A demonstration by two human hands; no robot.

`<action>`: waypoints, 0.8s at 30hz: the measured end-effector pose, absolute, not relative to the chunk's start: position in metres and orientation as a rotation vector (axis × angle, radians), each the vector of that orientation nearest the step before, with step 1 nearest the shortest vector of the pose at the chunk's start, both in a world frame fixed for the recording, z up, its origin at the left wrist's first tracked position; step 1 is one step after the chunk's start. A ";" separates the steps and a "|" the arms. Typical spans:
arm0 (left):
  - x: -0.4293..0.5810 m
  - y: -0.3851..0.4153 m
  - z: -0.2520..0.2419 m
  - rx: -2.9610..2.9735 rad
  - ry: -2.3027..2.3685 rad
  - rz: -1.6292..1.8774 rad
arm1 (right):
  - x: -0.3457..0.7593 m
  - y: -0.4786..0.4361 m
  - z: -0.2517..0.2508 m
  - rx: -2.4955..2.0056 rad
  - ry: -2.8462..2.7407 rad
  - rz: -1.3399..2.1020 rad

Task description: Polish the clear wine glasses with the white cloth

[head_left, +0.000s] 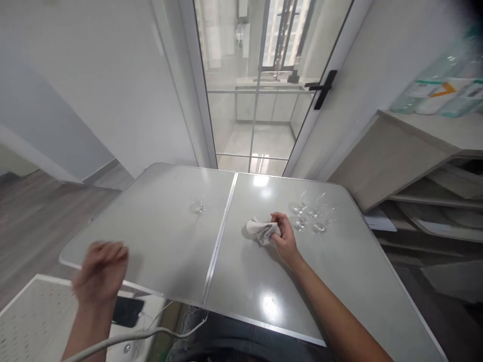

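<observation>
My right hand (285, 239) is closed around a crumpled white cloth (264, 231), above the right half of the grey table (158, 216). Just right of this hand stands a group of several small clear glasses (319, 227), whose thin outlines are hard to make out. Another clear glass (201, 208) is by itself on the left half of the table. My left hand (101, 271) is raised over the table's front left edge, its fingers curled in and blurred by motion; nothing shows in it.
A metal seam (222, 229) divides the tabletop. Below my left hand lie a black phone (127, 311) and a pale cable (151, 332), with a white perforated panel (33, 317) beside them. Bottles (433, 95) top the shelf at right. Behind the table is a glass door (234, 110).
</observation>
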State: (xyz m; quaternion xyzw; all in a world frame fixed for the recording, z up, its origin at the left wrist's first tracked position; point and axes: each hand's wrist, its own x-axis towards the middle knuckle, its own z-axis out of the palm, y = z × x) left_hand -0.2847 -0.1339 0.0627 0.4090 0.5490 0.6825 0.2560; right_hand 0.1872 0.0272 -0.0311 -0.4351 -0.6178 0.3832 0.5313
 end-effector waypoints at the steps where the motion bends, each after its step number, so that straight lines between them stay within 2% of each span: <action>1: -0.278 -0.110 0.052 1.092 1.547 1.837 | 0.187 0.032 -0.035 -1.082 -1.447 0.979; 4: -0.253 -0.049 0.017 1.269 1.820 1.494 | 0.186 0.042 -0.043 -1.203 -1.437 1.049; 7: -0.230 -0.007 -0.015 1.371 1.959 1.400 | 0.188 0.044 -0.043 -1.170 -1.384 1.088; 10: -0.216 0.023 -0.035 1.364 1.951 1.365 | 0.189 0.041 -0.036 -1.022 -1.126 1.330; 13: -0.210 0.044 -0.043 1.363 1.934 1.428 | 0.190 0.039 -0.028 -0.890 -0.850 1.552; 17: -0.207 0.058 -0.046 1.375 1.834 1.517 | 0.192 0.036 -0.020 -0.808 -0.824 1.580; 24: -0.190 0.053 -0.047 1.448 1.771 1.429 | 0.192 0.029 -0.016 -0.663 -0.804 1.726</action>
